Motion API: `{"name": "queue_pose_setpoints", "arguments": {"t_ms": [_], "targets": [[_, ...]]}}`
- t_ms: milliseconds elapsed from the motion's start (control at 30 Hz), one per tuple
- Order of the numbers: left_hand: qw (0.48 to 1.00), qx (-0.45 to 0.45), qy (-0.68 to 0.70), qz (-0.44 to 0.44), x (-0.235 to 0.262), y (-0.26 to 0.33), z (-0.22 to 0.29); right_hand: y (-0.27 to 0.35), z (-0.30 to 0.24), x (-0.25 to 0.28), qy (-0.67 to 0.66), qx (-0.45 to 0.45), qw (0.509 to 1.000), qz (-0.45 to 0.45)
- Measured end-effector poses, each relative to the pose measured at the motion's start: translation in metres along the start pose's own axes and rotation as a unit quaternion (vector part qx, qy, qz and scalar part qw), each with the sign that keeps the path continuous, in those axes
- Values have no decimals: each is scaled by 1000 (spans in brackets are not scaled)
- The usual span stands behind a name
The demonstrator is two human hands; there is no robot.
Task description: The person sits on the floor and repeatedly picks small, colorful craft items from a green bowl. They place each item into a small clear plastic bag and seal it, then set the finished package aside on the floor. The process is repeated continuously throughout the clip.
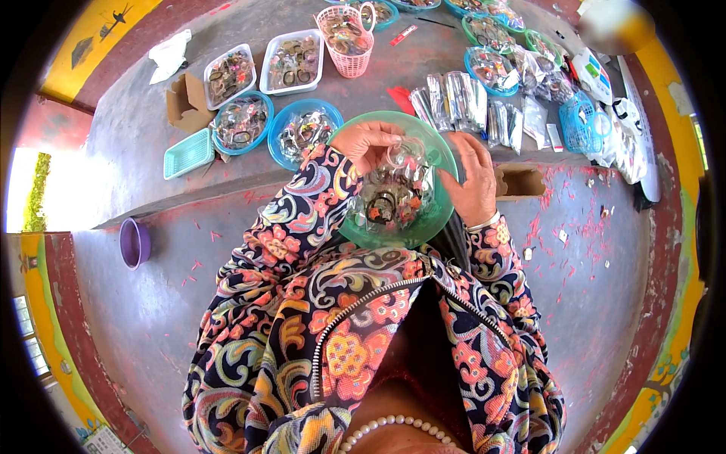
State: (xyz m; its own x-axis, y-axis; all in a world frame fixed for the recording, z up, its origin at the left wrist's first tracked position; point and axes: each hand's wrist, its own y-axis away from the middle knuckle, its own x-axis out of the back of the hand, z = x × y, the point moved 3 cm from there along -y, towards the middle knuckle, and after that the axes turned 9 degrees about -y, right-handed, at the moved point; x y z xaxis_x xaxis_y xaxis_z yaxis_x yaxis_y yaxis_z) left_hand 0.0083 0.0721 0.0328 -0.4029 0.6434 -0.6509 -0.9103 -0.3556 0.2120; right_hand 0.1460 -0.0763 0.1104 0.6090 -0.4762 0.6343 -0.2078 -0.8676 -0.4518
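Head view — green bowl of packets sits between both hands' fingers.

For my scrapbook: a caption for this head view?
Both hands sort small clear packets in a green bowl.

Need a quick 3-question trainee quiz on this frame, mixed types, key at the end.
1. True or false: the left hand holds a small clear packet over the green bowl.
2. Where is the right hand? A) on the green bowl's right rim B) in the pink basket C) on the purple cup
3. What colour is the flat tray beside the blue bowls?

Key: 1 true; 2 A; 3 teal.
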Motion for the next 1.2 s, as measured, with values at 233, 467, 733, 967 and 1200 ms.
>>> {"name": "queue_pose_setpoints", "arguments": {"t_ms": [233,467,733,967,1200], "targets": [[998,29,-13,-47,-25,4,-11,-6,-16,-12,-38,132,991,-5],[959,-139,-207,133,-43,22,3,7,19,-32,-564,-329,755,61],[964,-141,-200,105,-47,17,-8,9,14,-40,-569,-355,741,43],[978,-106,-155,93,-52,22,-6,8,9,-32,-585,-327,740,68],[989,-86,-113,47,-51,16,-15,8,10,-31,-547,-307,776,67]]}}
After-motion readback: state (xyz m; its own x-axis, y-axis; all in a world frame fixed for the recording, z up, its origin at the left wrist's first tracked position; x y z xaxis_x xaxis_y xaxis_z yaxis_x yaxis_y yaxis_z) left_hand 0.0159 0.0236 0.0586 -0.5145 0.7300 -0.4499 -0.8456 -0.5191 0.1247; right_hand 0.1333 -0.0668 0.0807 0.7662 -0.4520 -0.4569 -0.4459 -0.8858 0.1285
